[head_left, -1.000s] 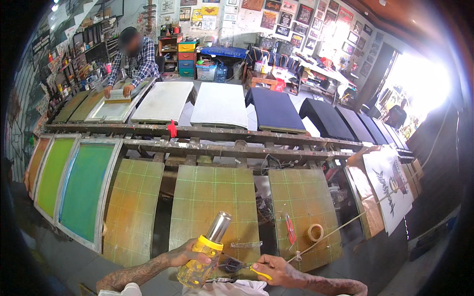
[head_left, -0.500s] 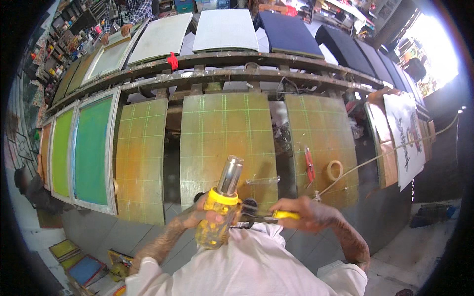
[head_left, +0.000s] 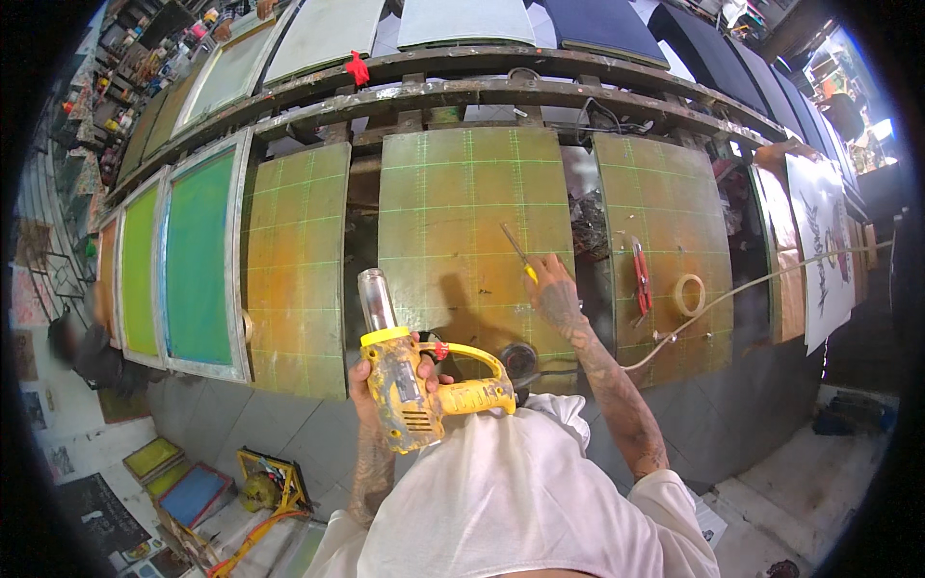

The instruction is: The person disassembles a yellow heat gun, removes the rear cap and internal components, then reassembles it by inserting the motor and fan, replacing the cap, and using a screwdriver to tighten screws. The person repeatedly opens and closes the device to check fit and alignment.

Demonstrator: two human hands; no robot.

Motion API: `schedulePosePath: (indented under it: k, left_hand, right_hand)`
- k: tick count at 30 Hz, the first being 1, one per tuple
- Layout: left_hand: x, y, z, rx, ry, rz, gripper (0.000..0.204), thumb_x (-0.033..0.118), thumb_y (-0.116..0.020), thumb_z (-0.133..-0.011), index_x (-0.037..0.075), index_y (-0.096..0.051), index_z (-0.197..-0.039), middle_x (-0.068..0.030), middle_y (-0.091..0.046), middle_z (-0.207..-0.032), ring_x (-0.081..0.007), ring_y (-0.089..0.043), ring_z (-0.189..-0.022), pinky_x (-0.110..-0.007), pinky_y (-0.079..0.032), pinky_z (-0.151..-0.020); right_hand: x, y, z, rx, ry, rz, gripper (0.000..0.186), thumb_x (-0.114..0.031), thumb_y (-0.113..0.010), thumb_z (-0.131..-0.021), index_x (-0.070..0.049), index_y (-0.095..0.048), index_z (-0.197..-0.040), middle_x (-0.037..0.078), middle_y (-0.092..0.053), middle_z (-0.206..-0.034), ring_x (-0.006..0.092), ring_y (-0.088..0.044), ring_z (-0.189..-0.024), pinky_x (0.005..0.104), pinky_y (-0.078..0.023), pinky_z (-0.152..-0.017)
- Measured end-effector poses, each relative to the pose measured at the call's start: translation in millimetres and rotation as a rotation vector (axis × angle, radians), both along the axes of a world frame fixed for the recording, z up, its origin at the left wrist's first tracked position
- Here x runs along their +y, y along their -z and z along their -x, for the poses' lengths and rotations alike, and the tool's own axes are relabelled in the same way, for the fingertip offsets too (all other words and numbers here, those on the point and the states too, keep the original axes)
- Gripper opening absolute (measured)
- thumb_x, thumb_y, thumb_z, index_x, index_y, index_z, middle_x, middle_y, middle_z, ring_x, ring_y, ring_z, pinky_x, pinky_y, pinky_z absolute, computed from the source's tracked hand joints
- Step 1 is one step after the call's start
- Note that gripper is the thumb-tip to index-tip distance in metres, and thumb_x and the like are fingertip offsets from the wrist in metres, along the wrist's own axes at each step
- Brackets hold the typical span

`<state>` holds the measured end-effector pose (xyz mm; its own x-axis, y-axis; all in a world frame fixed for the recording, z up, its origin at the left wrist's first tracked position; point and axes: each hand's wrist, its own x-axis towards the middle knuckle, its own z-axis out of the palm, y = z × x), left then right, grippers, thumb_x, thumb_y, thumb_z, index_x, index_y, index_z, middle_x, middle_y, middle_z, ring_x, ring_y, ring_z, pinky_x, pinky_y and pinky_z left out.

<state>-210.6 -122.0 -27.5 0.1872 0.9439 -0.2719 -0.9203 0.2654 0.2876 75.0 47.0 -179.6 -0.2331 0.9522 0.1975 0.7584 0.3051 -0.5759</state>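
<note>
My left hand [head_left: 360,387] grips the body of a worn, paint-stained yellow heat gun [head_left: 412,414]. Its metal nozzle points away from me, and its yellow loop handle reaches to the right in front of my shirt. My right hand [head_left: 556,294] is closed around a screwdriver [head_left: 520,254] with a yellow handle and thin metal shaft. The shaft points up and left over the middle platen board [head_left: 434,207], which bears green grid lines. I cannot tell whether the tip touches the board. A dark round object [head_left: 518,361] sits by the board's near edge.
A red-handled tool [head_left: 643,279] and a tape roll [head_left: 690,295] lie on the right board [head_left: 674,202], with a pale cable [head_left: 761,296] crossing it. Framed green screens [head_left: 199,260] stand left. Wooden rails [head_left: 462,94] run behind; another person's hand [head_left: 265,9] shows far left.
My right hand has moved forward from near my waist to above the middle board with the screwdriver. The heat gun has turned, showing its side and handle, and the view has shifted.
</note>
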Motion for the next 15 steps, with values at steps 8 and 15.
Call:
schedulePosePath:
  k: [8,15]
  left_hand:
    - [-6.9,1.3,-9.4,0.019,0.025,0.044,0.083,0.062,-0.060,-0.090,0.002,-0.045,-0.146,-0.0140,-0.058,-0.094,-0.0317,-0.066,-0.084,-0.061,-0.049,-0.106]
    - [8.1,-3.4,-6.4,-0.036,0.117,-0.055,0.084,0.059,-0.059,-0.090,-0.001,-0.043,-0.146,-0.0205,-0.063,-0.100,-0.0328,-0.070,-0.087,-0.054,-0.049,-0.107]
  right_hand:
    - [-16.6,-19.9,51.9,-0.142,-0.255,-0.194,0.024,-0.018,-0.076,-0.086,-0.007,-0.071,-0.107,0.011,-0.063,-0.101,0.0339,-0.061,-0.103,0.0471,-0.051,-0.081]
    - [-20.2,5.0,62.6,0.139,-0.251,0.037,0.012,-0.009,-0.077,-0.082,-0.005,-0.071,-0.091,0.015,-0.069,-0.089,0.0376,-0.066,-0.090,0.0463,-0.054,-0.083]
